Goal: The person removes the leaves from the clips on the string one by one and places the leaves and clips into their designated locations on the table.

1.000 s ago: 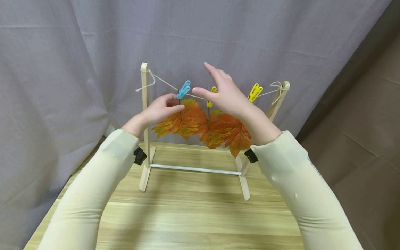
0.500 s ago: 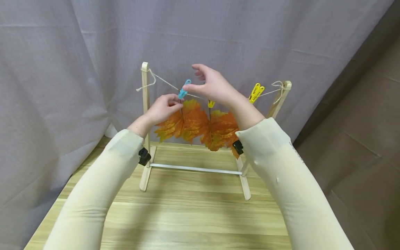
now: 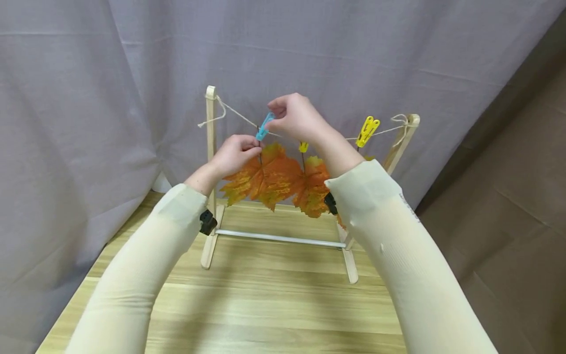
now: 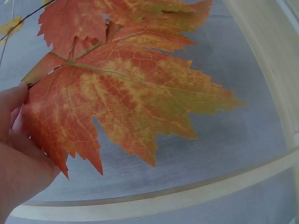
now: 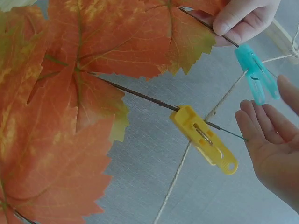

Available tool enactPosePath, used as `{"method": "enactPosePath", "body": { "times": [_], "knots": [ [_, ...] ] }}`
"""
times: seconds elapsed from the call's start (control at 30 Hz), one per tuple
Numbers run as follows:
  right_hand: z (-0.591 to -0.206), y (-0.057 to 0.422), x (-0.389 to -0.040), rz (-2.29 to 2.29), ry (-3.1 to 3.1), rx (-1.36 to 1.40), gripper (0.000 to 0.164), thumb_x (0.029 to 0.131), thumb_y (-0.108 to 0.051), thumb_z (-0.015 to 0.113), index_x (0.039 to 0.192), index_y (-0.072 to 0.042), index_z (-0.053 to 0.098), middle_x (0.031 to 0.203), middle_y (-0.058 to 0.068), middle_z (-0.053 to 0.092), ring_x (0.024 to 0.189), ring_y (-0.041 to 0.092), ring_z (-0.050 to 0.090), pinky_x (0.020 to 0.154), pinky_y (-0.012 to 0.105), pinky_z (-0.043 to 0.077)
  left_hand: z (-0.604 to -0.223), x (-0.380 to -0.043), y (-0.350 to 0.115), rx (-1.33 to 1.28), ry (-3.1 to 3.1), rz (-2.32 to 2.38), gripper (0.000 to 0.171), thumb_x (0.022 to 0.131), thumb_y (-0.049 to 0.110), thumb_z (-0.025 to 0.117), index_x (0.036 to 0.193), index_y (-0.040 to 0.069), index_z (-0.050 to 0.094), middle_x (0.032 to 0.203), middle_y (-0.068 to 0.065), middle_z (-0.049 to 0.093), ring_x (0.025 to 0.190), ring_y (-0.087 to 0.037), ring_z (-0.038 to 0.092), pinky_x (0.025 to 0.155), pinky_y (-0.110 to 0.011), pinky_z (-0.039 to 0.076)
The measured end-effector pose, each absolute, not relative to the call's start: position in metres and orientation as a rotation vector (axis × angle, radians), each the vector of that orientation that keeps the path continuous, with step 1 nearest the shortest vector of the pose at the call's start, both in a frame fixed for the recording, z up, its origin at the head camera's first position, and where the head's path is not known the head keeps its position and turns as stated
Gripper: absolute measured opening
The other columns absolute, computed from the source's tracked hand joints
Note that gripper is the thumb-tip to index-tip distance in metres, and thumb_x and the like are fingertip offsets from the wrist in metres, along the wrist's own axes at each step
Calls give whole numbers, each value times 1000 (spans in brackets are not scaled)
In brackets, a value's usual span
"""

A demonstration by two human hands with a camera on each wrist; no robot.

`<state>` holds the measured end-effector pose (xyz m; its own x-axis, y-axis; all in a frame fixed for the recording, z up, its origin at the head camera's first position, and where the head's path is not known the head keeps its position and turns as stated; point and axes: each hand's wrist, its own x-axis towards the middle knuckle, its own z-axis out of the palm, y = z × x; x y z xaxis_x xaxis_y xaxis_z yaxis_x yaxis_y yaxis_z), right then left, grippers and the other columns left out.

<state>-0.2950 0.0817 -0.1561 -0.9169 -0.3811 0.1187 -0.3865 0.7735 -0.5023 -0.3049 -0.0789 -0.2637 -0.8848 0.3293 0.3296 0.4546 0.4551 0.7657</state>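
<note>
An orange-and-yellow artificial maple leaf (image 3: 245, 182) hangs by its dark stem from a light-blue clothespin (image 3: 264, 128) on the string (image 3: 239, 114). My left hand (image 3: 232, 156) pinches that stem just under the clothespin, as the right wrist view shows. My right hand (image 3: 298, 118) is at the clothespin's upper end, thumb on one side and loosely bent fingers on the other; in the right wrist view, its two handles (image 5: 261, 86) stand spread apart. A yellow clothespin (image 5: 204, 140) beside them holds another leaf (image 5: 112, 37); the right hand partly covers it in the head view.
The string spans two wooden posts (image 3: 211, 128) joined low down by a white rod (image 3: 278, 238). Farther right, a second yellow clothespin (image 3: 368, 132) grips the string. The stand is on a wood-grain table (image 3: 265, 305), before a grey curtain (image 3: 353, 49).
My right hand has moved left and slightly down from above the middle clothespin to the blue one, its fingers drawing in around it. My left hand has stayed by the stem, its fingertips closing on it.
</note>
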Motion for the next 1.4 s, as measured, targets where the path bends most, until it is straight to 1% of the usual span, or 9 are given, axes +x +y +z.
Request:
{"method": "enactPosePath", "body": {
  "times": [0.07, 0.37, 0.5, 0.63, 0.8, 1.0, 1.1, 1.2, 1.4],
  "knots": [
    [-154, 81, -296, 828, -2946, 619, 49, 87, -16, 65, 132, -2, 51, 130, 12, 58, 118, 21, 54, 99, 31, 46, -263, -304, -78, -697, -2562, -1389, 19, 94, 9, 54, 100, -4, 66, 105, -18, 68, 79, -14, 50, 69, -20, 40],
    [-148, 80, -297, 944, -2974, 545, 43, 87, -14, 66, 128, -4, 56, 127, 11, 60, 117, 20, 56, 98, 30, 46, -263, -303, -78, -719, -2558, -1335, 19, 95, 10, 52, 99, -2, 67, 92, -14, 65, 65, -13, 39, 60, -24, 32],
    [-147, 80, -297, 977, -2980, 537, 40, 86, -13, 66, 125, -3, 59, 125, 13, 61, 114, 21, 57, 97, 30, 47, -263, -303, -80, -710, -2565, -1331, 20, 96, 11, 51, 100, -1, 66, 80, -9, 60, 62, -12, 36, 57, -24, 31],
    [-147, 80, -295, 971, -2972, 513, 36, 86, -14, 67, 120, -4, 63, 120, 12, 64, 105, 20, 60, 92, 30, 49, -263, -303, -81, -704, -2569, -1321, 21, 96, 13, 51, 99, -1, 67, 69, -3, 51, 58, -11, 34, 54, -23, 29],
    [-148, 81, -293, 981, -2947, 473, 31, 85, -15, 68, 114, -6, 67, 111, 11, 68, 95, 21, 64, 86, 30, 52, -262, -302, -81, -706, -2581, -1306, 21, 97, 12, 50, 101, 0, 67, 80, -7, 60, 60, -11, 35, 55, -23, 30],
    [-150, 84, -293, 1009, -2876, 470, 27, 86, -13, 67, 111, -4, 68, 106, 14, 69, 91, 23, 66, 81, 30, 54, -263, -300, -82, -686, -2580, -1315, 21, 97, 12, 50, 102, 1, 67, 76, -8, 56, 61, -12, 37, 57, -24, 32],
    [-150, 87, -295, 1031, -2837, 471, 26, 86, -13, 67, 110, -3, 68, 105, 15, 69, 84, 19, 67, 79, 28, 55, -265, -301, -83, -687, -2576, -1338, 22, 97, 12, 50, 104, 1, 67, 87, -9, 63, 67, -13, 42, 62, -24, 36],
    [-148, 90, -295, 1072, -2810, 451, 26, 85, -13, 68, 109, -3, 69, 101, 13, 70, 78, 13, 66, 78, 26, 55, -267, -301, -85, -701, -2583, -1356, 23, 97, 12, 49, 108, 0, 66, 97, -13, 66, 71, -14, 43, 66, -24, 37],
    [-142, 93, -295, 1172, -2761, 392, 28, 84, -14, 69, 110, -3, 68, 96, 7, 70, 78, 10, 68, 80, 25, 55, -268, -301, -91, -737, -2572, -1388, 23, 97, 11, 48, 108, 0, 65, 104, -15, 66, 76, -15, 46, 69, -23, 40]
  ]
}}
